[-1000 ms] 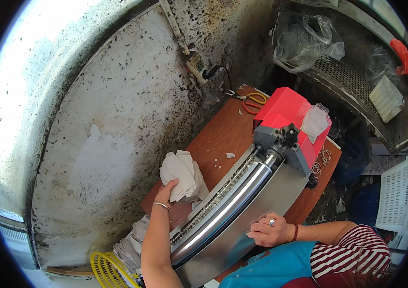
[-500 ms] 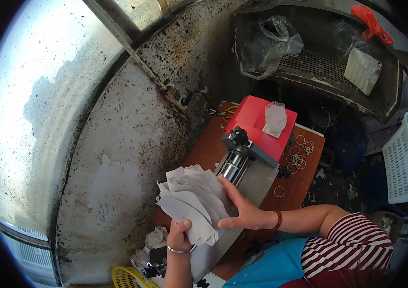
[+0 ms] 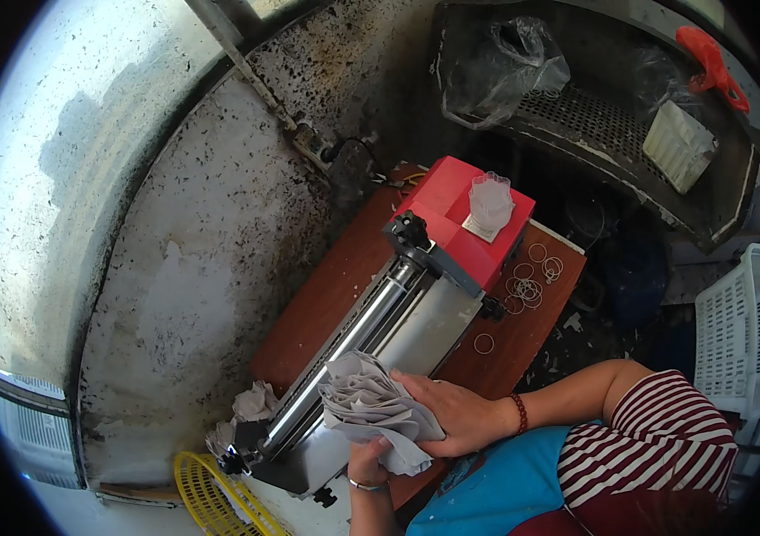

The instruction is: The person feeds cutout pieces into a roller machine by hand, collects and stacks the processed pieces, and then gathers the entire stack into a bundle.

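A thick bundle of thin light-grey sheets (image 3: 378, 397) is held between both hands, its edges ruffled and bent. From below, my left hand (image 3: 369, 460) grips its lower corner, with the thumb on top. My right hand (image 3: 465, 415) presses along the bundle's right side, fingers closed against it. The bundle is above the near end of a roller machine (image 3: 456, 313), which has long steel rollers (image 3: 344, 357), a red housing and black knobs. I cannot tell whether the sheets touch the machine.
Several thin rings (image 3: 524, 290) lie on the brown table (image 3: 308, 308), right of the machine. A clear ribbed cup (image 3: 491, 207) stands on the red housing. Crumpled grey sheets (image 3: 255, 402) and a yellow basket (image 3: 197, 482) are at the near left. White crates (image 3: 742, 313) stand at the right.
Both hands have drawn the bundle nearer and pressed it more compact, uncovering the rollers. The right hand, spread before, has closed against the bundle's side. The view has shifted slightly.
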Demonstrator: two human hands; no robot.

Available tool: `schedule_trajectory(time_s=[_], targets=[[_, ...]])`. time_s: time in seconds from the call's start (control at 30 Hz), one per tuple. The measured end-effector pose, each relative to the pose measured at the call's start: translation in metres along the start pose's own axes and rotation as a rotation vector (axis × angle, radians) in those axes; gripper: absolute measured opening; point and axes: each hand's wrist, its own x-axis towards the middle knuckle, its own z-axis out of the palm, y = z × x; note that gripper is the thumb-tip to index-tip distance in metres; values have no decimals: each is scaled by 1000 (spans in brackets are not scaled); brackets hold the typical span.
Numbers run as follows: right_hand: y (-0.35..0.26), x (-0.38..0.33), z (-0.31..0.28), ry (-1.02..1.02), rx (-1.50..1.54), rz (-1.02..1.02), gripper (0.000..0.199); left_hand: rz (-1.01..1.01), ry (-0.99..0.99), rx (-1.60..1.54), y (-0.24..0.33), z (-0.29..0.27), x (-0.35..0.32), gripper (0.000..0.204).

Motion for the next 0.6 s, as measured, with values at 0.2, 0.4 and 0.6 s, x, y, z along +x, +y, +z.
schedule_trajectory(time_s=[0.2,0.4,0.6], targets=[[6,-23,-20,-49,406,272,60,2,130,-339,-41,-10,-39,66],[-15,-47,-7,83,166,265,24,120,81,-301,-53,-27,-61,81],[-34,-62,0,146,-29,160,20,94,110,-298,-65,-39,-92,86]])
